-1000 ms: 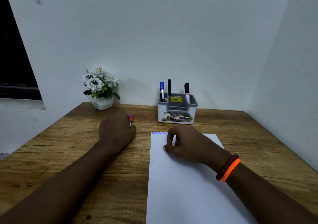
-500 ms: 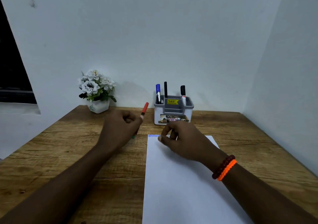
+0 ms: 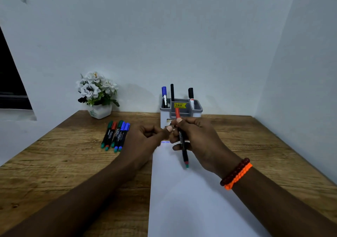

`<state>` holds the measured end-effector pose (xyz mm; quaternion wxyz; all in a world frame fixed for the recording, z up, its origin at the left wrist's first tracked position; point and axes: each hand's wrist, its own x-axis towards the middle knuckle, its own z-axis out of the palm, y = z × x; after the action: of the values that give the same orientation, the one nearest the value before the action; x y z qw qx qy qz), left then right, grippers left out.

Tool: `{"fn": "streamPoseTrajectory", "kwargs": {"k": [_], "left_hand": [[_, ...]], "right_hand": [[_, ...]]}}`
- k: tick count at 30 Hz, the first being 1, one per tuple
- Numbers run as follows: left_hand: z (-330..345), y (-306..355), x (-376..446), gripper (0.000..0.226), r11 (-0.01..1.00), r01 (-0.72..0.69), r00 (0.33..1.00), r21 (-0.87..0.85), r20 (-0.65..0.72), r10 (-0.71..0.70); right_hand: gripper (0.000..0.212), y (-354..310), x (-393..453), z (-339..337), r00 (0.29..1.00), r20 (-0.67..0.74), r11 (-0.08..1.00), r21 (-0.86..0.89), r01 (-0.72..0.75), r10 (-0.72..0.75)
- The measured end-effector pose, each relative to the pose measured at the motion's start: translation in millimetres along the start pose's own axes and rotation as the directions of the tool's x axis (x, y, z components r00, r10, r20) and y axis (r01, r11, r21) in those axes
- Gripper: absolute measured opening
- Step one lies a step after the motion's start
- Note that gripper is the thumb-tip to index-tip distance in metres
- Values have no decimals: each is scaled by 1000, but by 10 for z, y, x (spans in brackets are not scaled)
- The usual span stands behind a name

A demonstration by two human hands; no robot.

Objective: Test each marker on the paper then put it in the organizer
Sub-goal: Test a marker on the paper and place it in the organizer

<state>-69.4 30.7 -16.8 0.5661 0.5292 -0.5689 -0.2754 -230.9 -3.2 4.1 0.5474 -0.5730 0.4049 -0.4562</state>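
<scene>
We are holding the red-capped marker [image 3: 182,142] in our right hand [image 3: 198,138], fingers curled around it; our left hand [image 3: 144,136] is loosely curled just beside.

A black-barrelled marker with a red cap [image 3: 182,142] is held above the sheet, cap end pointing away toward the organizer and its green-tipped tail end pointing back. The white rectangular sheet of paper [image 3: 184,200] lies flat on the wooden surface [image 3: 63,163]; a short blue zigzag test mark [image 3: 165,142] sits at its far left corner. The grey plastic desk organizer [image 3: 197,109] stands upright just beyond the paper's far edge, holding three upright markers: one blue-capped [image 3: 164,95], two black-capped. Five more capped markers [image 3: 116,136], green, red and blue, lie side by side to the paper's left.
</scene>
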Motion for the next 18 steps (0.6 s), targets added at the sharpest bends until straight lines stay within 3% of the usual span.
{"fn": "streamPoseTrajectory", "kwargs": {"k": [2,9,12,15,18], "left_hand": [[-72,-7,47,27,992,47,998,-118,-46,-53],[-137,11,84,27,941,128,990,-314,101,-101],[-113,24,85,29,936,125,992,-328,33,-121],[-93,11,72,33,936,115,990,-333,-35,-134],[-95,-5,75,31,943,93,991,-318,-59,-118]], "right_hand": [[28,-1,-25,34,999,44,1000,-11,-26,26],[37,19,-88,133,971,226,997,-16,-75,77],[34,59,-65,78,984,169,975,-205,83,-48],[31,123,-51,72,951,151,796,-520,308,-270],[32,157,-25,91,926,168,728,-577,371,-339]]}}
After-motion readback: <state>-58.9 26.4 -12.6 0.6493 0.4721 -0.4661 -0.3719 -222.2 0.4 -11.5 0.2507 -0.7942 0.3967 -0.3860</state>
